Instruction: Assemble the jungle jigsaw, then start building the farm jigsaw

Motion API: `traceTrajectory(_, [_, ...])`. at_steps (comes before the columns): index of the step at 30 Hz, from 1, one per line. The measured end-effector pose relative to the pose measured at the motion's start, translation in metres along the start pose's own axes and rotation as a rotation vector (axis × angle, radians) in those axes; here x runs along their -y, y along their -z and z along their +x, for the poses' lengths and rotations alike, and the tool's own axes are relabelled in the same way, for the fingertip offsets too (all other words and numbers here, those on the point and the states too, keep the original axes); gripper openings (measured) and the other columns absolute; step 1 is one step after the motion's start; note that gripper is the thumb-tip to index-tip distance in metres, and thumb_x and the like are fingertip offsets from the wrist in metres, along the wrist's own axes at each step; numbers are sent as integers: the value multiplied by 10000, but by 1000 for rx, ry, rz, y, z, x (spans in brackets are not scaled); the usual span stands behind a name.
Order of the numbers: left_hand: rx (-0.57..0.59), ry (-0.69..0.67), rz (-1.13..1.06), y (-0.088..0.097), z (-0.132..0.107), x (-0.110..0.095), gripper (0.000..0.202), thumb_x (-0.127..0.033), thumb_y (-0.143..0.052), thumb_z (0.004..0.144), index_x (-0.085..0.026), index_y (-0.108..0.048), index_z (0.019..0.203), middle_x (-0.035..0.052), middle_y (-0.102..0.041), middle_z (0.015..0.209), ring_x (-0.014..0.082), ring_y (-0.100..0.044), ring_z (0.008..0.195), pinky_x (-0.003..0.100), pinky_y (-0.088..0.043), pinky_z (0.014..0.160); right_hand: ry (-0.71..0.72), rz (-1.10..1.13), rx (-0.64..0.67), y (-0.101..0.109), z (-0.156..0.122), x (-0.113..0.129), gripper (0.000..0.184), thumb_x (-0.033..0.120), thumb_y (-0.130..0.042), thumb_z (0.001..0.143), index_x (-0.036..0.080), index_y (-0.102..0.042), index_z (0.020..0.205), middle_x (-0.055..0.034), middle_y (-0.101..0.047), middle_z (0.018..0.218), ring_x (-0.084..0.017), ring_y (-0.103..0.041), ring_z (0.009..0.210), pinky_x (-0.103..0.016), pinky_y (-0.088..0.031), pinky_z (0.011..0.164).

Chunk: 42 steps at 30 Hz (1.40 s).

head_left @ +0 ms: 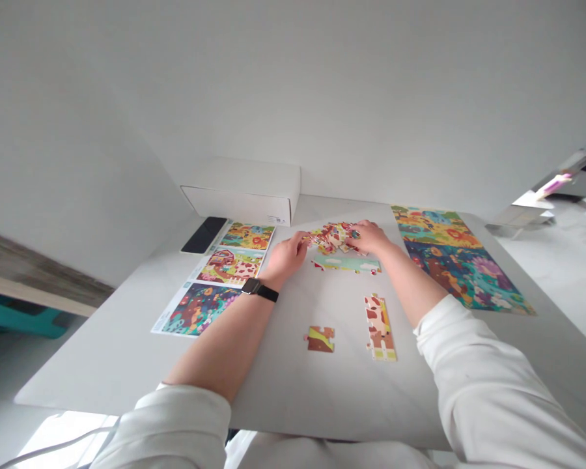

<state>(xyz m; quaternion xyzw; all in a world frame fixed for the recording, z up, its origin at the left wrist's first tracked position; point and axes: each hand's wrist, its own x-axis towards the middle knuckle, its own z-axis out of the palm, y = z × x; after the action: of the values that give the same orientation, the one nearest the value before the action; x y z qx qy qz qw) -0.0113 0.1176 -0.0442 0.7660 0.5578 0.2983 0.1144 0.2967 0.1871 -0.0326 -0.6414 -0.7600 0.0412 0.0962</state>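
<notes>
Small piece (321,339): is lying alone on the white table (273,384), nearest the person, at 6 o'clock from the pile.
Cow strip (381,327): a column of joined pieces is lying at 3 o'clock from the small piece, near it but apart.
Watch (260,290): a black band is sitting on the left wrist.
Sky strip (346,263): a row of joined pieces is lying at 6 o'clock just under the pile, between the two wrists.
Left hand (286,255): is resting loosely curled, fingertips touching the pile at its 9 o'clock edge; I cannot tell whether it is gripping a piece.
Right hand (371,238): is lying curled over the pile's 3 o'clock edge; any hold is hidden.
Pile of loose pieces (334,236): is sitting between both hands.
Picture sheet (219,277): is lying at 9 o'clock from the left hand.
Finished puzzles (456,257): are lying at 3 o'clock from the right hand.
Phone (204,234): is lying at 11 o'clock from the sheet.
White box (244,192): is standing farthest, at 11 o'clock from the pile.
</notes>
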Motion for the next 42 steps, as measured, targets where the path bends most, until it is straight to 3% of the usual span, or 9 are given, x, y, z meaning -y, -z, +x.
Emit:
traceTrajectory(8, [12,9,-19,3,1,0,367,-335,-497,1073,-247,-667,1386,77,-821,996,249,-762,939,303,-516,814,59,84,3,-1,12,-5,302,431,-858,853,277,-827,1110,-115,-737,1309,-293,-674,1218,-429,-520,1099])
traceTrajectory(16, [6,19,-63,3,2,0,370,-317,-505,1061,-233,-685,1373,70,-811,968,241,-744,914,303,-508,817,64,306,-128,8,-12,5,128,207,-765,860,235,-789,983,-88,-778,1148,-262,-720,1103,-397,-549,1026])
traceTrajectory(19, [-1,7,-73,5,2,-1,362,-313,-514,1050,-224,-708,1342,62,-789,902,228,-714,849,300,-491,781,15,490,-79,14,-31,8,93,273,-723,901,231,-767,971,-58,-799,995,-238,-742,942,-372,-577,912])
traceTrajectory(22, [-24,-11,-150,9,2,-10,335,-370,-568,1034,-212,-733,1278,40,-754,841,197,-668,778,286,-472,742,33,712,-39,23,-54,13,191,390,-733,899,219,-758,981,-50,-795,911,-216,-732,833,-333,-584,792])
traceTrajectory(25, [-6,-41,-323,13,2,-31,336,-444,-619,1007,-194,-749,1191,36,-738,852,166,-628,736,273,-462,705,46,909,-32,33,-81,22,297,471,-788,856,214,-765,1004,-60,-800,922,-211,-733,821,-318,-588,742])
traceTrajectory(27, [81,-75,-456,14,0,-50,363,-492,-641,990,-186,-752,1150,43,-742,881,156,-619,739,267,-464,694,31,993,-39,37,-99,30,332,484,-824,830,220,-766,1024,-52,-794,907,-199,-724,788,-308,-586,711])
traceTrajectory(33, [345,-115,-555,14,-26,-91,288,-452,-775,862,-180,-765,953,19,-710,791,136,-593,703,259,-431,647,55,1043,-36,37,-142,51,393,485,-870,794,226,-746,1063,-12,-752,846,-171,-693,708,-309,-583,712])
traceTrajectory(38, [300,-12,-608,27,-54,-98,231,-397,-766,848,-177,-696,831,3,-668,696,111,-552,604,240,-377,551,27,1090,-71,37,-173,56,407,525,-829,844,239,-733,1118,-33,-763,940,-195,-712,832,-325,-581,775])
traceTrajectory(42, [299,67,-735,38,-69,-104,216,-357,-780,836,-180,-657,849,17,-700,724,111,-600,585,226,-428,522,-35,1129,32,36,-199,56,420,602,-783,881,234,-734,1078,-58,-786,1001,-207,-717,877,-313,-568,757])
